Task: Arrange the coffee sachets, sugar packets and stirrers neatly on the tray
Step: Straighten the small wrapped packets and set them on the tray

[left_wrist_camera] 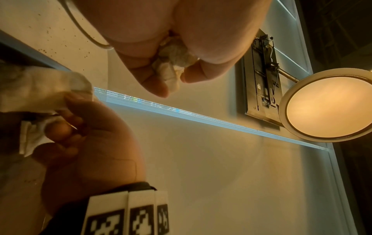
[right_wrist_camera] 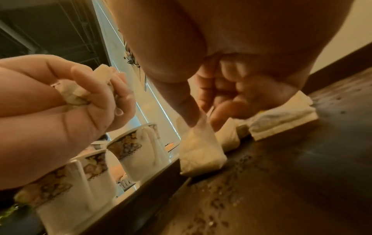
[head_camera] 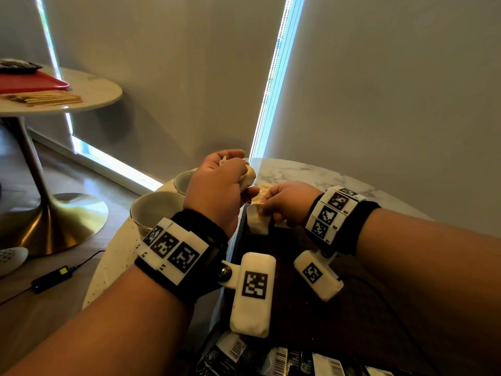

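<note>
- Holding a small bunch of pale sugar packets (right_wrist_camera: 80, 89), the left hand (head_camera: 217, 191) has its fingers curled tight round them, raised above the counter (head_camera: 320, 172); this looks like a reserve kept ready so that packets can be fed out one at a time.
- The right hand (head_camera: 284, 202) pinches a single packet (right_wrist_camera: 201, 152) between thumb and fingertip, standing it on edge at the far rim of the dark tray (head_camera: 311, 308), probably to start or extend a tidy row there.
- Other packets (right_wrist_camera: 281, 120) lie just beside it along the same rim, which suggests that this side of the tray is reserved for sugar.
- The two hands sit close together, nearly touching, so passing a packet across should take little reach.
- Dark coffee sachets (head_camera: 284, 359) with barcodes lie at the near end of the tray, overlapping loosely; whether they are finally ordered I cannot tell.
- The wooden stirrers (head_camera: 51, 98) rest on a second round table well apart, beside a red tray (head_camera: 32, 81), so they appear not yet brought over.
- Two patterned cups (right_wrist_camera: 130, 151) stand on the counter just outside the tray's left rim, clear of the packet row.
</note>
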Demonstrator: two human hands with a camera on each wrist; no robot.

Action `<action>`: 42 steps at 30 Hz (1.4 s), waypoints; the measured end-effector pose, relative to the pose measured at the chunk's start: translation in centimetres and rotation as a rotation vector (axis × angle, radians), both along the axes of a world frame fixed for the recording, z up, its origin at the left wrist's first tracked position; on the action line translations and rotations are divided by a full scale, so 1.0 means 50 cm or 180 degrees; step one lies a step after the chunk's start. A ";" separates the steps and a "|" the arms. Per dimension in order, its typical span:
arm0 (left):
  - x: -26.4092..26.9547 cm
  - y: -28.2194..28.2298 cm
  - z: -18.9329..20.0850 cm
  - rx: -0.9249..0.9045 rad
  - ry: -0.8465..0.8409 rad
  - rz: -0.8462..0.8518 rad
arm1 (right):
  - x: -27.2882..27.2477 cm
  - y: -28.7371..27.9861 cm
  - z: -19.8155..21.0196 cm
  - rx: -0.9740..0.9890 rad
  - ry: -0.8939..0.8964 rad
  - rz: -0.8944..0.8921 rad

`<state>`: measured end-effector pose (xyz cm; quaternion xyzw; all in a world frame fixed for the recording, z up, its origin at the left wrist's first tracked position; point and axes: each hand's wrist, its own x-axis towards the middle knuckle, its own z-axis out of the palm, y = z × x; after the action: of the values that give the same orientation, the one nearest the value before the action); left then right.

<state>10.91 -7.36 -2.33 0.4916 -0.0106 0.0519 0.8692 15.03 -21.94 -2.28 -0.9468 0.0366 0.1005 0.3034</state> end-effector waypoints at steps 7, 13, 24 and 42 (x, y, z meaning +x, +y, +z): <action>0.003 0.001 0.000 -0.0052 -0.0028 -0.0032 | 0.034 -0.005 -0.005 -0.0606 -0.0295 -0.0104; 0.003 0.002 -0.001 -0.0062 0.0012 0.0003 | 0.042 -0.009 -0.006 -0.0690 -0.0268 -0.0147; 0.004 -0.001 0.000 -0.0080 0.0039 0.0058 | 0.001 -0.007 0.015 0.0284 -0.0574 -0.0130; -0.011 0.001 0.022 -0.0853 0.0486 -0.0312 | -0.019 0.005 0.003 0.0963 -0.0332 0.0086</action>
<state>10.35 -7.32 -1.22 0.3727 0.0385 -0.0271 0.9268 14.08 -21.70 -2.14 -0.8947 -0.0075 0.0596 0.4427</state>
